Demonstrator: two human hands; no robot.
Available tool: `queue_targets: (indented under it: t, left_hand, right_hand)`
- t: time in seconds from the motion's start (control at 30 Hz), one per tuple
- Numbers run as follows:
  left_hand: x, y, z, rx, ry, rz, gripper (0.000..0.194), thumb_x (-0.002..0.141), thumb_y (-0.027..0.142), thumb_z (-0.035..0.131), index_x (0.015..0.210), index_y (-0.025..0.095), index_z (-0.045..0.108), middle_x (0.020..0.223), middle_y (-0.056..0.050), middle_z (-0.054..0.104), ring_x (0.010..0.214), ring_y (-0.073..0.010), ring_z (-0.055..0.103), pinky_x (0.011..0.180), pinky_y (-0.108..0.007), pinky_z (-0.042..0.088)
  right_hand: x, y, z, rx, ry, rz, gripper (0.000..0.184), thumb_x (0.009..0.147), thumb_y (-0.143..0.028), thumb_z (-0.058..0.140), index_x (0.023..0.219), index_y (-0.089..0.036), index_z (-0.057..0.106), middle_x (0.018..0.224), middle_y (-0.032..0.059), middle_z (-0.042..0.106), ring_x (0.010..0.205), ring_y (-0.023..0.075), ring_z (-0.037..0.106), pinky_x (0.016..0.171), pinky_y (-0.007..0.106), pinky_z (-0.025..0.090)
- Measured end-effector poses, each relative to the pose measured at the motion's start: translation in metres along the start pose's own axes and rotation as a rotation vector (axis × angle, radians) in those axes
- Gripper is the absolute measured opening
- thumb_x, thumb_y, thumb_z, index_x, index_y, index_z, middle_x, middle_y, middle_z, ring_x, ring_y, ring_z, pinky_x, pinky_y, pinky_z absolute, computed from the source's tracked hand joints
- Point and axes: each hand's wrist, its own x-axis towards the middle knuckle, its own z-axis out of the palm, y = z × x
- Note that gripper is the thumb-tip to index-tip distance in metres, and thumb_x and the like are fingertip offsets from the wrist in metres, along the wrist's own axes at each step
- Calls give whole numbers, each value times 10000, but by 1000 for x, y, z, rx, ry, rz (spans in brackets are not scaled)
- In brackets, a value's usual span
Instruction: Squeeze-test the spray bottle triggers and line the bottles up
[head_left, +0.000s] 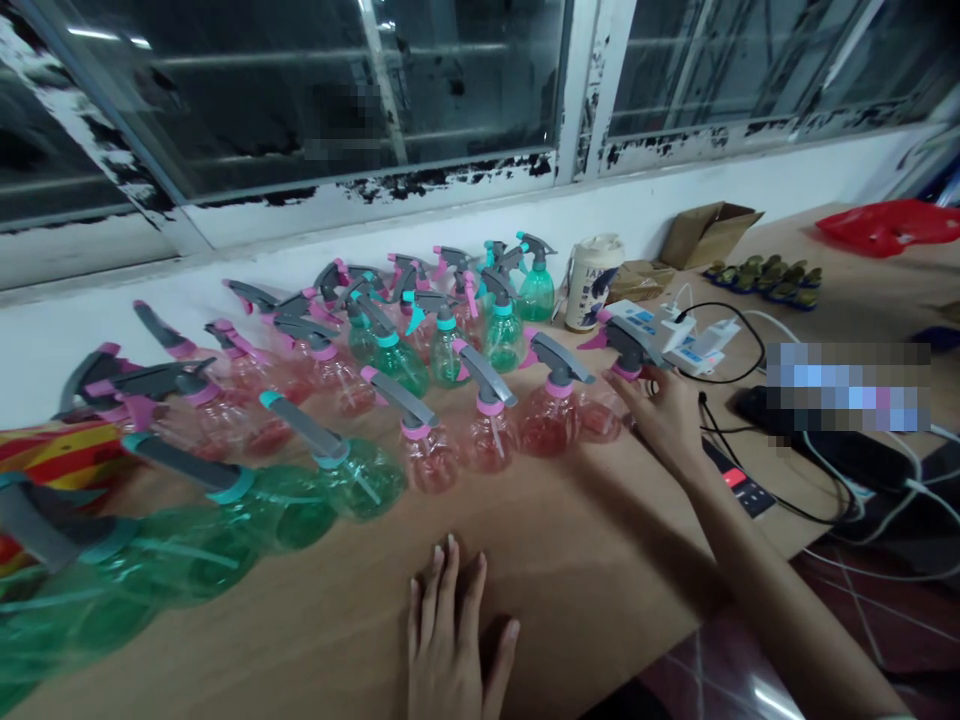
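My right hand [667,408] reaches to the right end of the front row, its fingers closed around the neck of a spray bottle [601,420] with a pink collar and a grey and pink trigger head. Part of that bottle is hidden behind the hand. To its left stand more pink spray bottles [549,420], then green spray bottles [364,482] with teal collars along the front left. My left hand [454,625] lies flat on the brown tabletop [555,570], fingers spread, with nothing in it. Several pink and green bottles [394,362] stand crowded behind the front row.
By the wall stands a printed paper cup [592,285] near an open cardboard box [709,235]. White chargers on a power strip [697,345] and loose cables lie to the right. Farther off are a red plastic bag [889,228] and small olive-coloured items [769,280].
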Motion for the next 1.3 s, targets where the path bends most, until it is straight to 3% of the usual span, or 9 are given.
queue_targets:
  t: [0.27,0.47,0.53,0.67,0.73,0.83,1.07,1.17,1.3]
  left_hand:
    - [3,3,-4,-60,77,-28,496,952,332,488,1419,184,415,1450,-147,511,1310,-304,509,1012,-518,460]
    - [1,3,-24,-223,55,-48,495,947,305,514,1424,218,416,1437,-87,539,1271,-252,557,1002,-436,513]
    - [-3,4,-32,-305,19,-71,545,940,283,522,1461,252,364,1448,-67,530,1277,-243,554,991,-421,527]
    - [-16,2,-46,-494,-77,-161,750,910,295,574,1539,308,165,1511,-68,447,1345,-278,474,1042,-484,481]
    - [-25,-2,-50,-581,-107,-220,817,886,344,617,1547,307,137,1548,-85,384,1383,-311,415,1074,-527,432]
    - [-40,-10,-54,-731,-115,-321,862,863,395,652,1548,293,138,1565,-113,347,1407,-332,370,1091,-568,383]
    - [-68,-28,-60,-933,-43,-580,800,849,455,669,1507,265,256,1463,-160,466,1351,-333,448,1049,-557,418]
    - [-74,-35,-65,-952,10,-612,755,834,425,698,1470,271,322,1441,-130,494,1330,-313,473,1061,-532,412]
    - [-79,-40,-67,-963,22,-585,796,810,363,737,1478,285,311,1446,-118,494,1332,-308,469,1068,-523,407]
  right_hand:
    - [-38,-8,-35,-67,-60,-25,431,821,-621,573,724,-208,657,622,76,655,609,283,619,629,394,429]
    - [-89,-28,-58,-98,-87,-81,356,851,-570,579,795,-220,616,723,79,653,662,280,606,598,373,422]
    - [-107,-46,-60,-24,-123,-167,317,861,-542,595,816,-229,618,813,79,676,752,278,632,680,387,457]
    - [-141,-91,-52,113,-188,-312,277,866,-474,642,749,-229,587,682,22,609,700,238,613,742,401,477]
    - [-154,-114,-45,200,-223,-372,281,854,-450,673,736,-222,560,651,-7,586,656,206,602,824,432,479]
    - [-170,-142,-31,306,-286,-458,278,848,-444,683,765,-213,553,681,-4,608,687,202,616,849,452,493]
    - [-199,-182,-1,359,-352,-638,395,873,-566,579,727,-202,532,666,34,601,684,221,604,736,450,544]
    - [-203,-193,2,388,-415,-644,372,850,-565,614,810,-197,575,749,55,644,771,251,628,758,470,532]
    - [-198,-205,2,504,-624,-451,511,716,-514,764,1106,-237,587,1053,88,678,962,288,647,792,455,532]
